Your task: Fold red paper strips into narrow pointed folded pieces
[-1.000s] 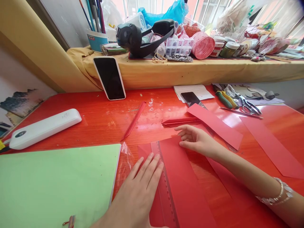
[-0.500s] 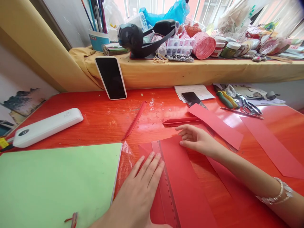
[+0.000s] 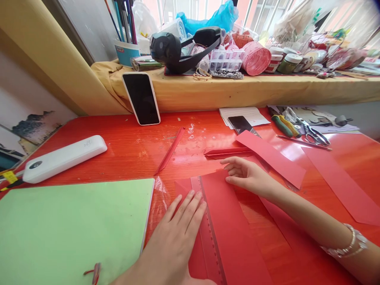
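My left hand lies flat with its fingers spread, pressing a clear ruler onto a red paper sheet. The ruler runs lengthwise along the sheet, left of its middle. At the sheet's upper right corner is my right hand, its fingers loosely curled and a gap between thumb and forefinger. Its thumb tip touches or nearly touches the paper edge; whether it grips is unclear. Beyond the hands lie two narrow folded red paper strips, and one red paper rectangle sits just past my right hand.
A green board covers the left front of the red table. Behind it are a white power bank and an upright phone. Pliers, scissors and another red strip lie right. Craft supplies crowd the sill.
The whole view has shifted slightly, so everything appears a little farther right. Both hands, the ruler and the paper keep their places relative to one another.
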Demonstrator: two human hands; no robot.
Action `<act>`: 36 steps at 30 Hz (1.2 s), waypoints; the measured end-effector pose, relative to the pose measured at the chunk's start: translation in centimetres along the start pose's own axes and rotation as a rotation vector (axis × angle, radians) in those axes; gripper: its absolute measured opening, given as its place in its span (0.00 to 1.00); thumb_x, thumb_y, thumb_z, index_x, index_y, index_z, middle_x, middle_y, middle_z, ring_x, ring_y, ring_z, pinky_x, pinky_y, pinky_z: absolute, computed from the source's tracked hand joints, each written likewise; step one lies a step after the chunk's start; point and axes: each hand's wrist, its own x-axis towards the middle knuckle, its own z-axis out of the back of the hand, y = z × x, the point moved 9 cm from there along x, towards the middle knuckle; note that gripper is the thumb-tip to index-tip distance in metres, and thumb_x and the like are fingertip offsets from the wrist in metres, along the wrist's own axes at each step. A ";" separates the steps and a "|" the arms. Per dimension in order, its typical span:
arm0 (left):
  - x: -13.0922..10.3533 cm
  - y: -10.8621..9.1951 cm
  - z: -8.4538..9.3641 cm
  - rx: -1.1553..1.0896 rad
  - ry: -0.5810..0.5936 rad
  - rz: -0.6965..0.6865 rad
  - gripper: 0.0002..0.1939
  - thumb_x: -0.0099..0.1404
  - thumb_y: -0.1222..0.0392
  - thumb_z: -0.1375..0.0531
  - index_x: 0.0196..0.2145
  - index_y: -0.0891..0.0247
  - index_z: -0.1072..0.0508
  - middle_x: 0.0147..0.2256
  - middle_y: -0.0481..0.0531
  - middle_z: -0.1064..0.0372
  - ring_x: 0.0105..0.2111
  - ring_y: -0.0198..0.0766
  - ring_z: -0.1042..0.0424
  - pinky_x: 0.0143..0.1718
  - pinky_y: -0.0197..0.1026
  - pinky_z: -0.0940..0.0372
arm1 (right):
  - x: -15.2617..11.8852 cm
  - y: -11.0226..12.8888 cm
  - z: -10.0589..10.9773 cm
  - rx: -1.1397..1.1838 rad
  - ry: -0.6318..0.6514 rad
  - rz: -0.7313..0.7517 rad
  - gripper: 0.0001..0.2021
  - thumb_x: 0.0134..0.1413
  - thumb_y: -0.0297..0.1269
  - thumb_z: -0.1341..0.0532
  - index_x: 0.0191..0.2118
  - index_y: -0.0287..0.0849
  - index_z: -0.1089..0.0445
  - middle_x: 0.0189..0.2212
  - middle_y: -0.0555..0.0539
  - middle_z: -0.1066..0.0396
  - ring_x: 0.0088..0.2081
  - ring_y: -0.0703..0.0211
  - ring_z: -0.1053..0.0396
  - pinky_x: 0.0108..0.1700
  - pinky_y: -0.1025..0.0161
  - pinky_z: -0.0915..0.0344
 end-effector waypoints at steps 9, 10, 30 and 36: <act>0.5 0.3 -0.5 -0.021 0.126 0.041 0.60 0.58 0.22 0.45 0.70 0.74 0.52 0.69 0.70 0.59 0.68 0.65 0.53 0.65 0.63 0.47 | 0.0 0.1 -0.1 0.004 -0.006 0.002 0.20 0.46 0.38 0.35 0.48 0.45 0.31 0.37 0.48 0.29 0.38 0.58 0.28 0.43 0.57 0.28; 0.5 0.3 -0.6 -0.021 0.138 0.049 0.60 0.58 0.22 0.44 0.70 0.75 0.51 0.69 0.70 0.59 0.68 0.65 0.54 0.65 0.63 0.47 | -0.1 0.1 -0.1 0.004 -0.007 0.003 0.20 0.46 0.38 0.35 0.48 0.45 0.30 0.37 0.48 0.29 0.38 0.58 0.28 0.43 0.57 0.28; 0.9 0.4 -0.8 -0.068 0.304 0.165 0.60 0.55 0.29 0.35 0.70 0.72 0.53 0.69 0.63 0.67 0.69 0.62 0.60 0.66 0.63 0.52 | -0.4 0.3 0.0 -0.052 -0.013 -0.019 0.21 0.48 0.44 0.34 0.50 0.45 0.29 0.37 0.46 0.26 0.39 0.55 0.25 0.41 0.56 0.25; 0.9 0.2 -0.2 -0.143 0.184 0.128 0.59 0.55 0.29 0.35 0.70 0.68 0.52 0.69 0.64 0.62 0.68 0.61 0.57 0.67 0.62 0.53 | -1.7 1.6 -0.4 -0.171 -0.055 -0.055 0.23 0.54 0.45 0.35 0.56 0.46 0.30 0.45 0.43 0.22 0.50 0.46 0.25 0.53 0.48 0.29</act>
